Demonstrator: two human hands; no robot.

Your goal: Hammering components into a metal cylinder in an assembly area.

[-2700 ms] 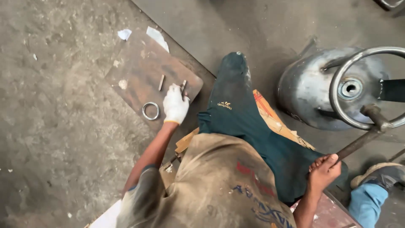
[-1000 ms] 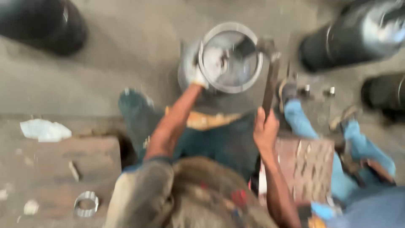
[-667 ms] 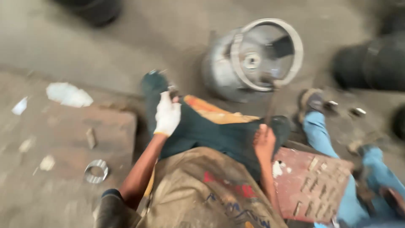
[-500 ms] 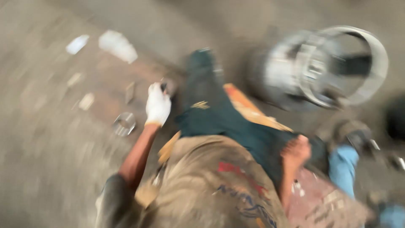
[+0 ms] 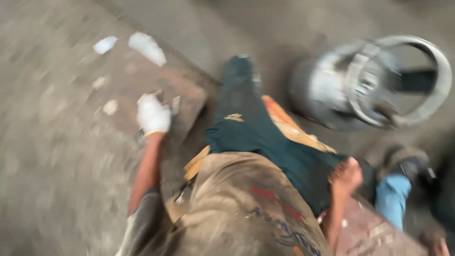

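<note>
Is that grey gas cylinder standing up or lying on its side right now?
On its side: the gas cylinder lies on the floor with its ring-shaped collar facing sideways, valve visible inside the ring.

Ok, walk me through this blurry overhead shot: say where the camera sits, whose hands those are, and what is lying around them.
The picture comes from a camera worn on the person's head, looking down at their own body and the workshop floor, so you see their lap and arms from above. The frame is smeared by motion, so small details are lost.

The left hand, in a white glove, is stretched out over a rusty metal plate lying on the concrete floor. It is too blurred to tell whether it grips anything.

The bare right hand rests by the dark trouser leg; whether it holds something cannot be made out.

Ahead on the right lies a grey gas cylinder with its ring-shaped collar towards the camera. Pale scraps lie at the plate's far end. A second person's blue trouser leg shows at lower right.
</note>
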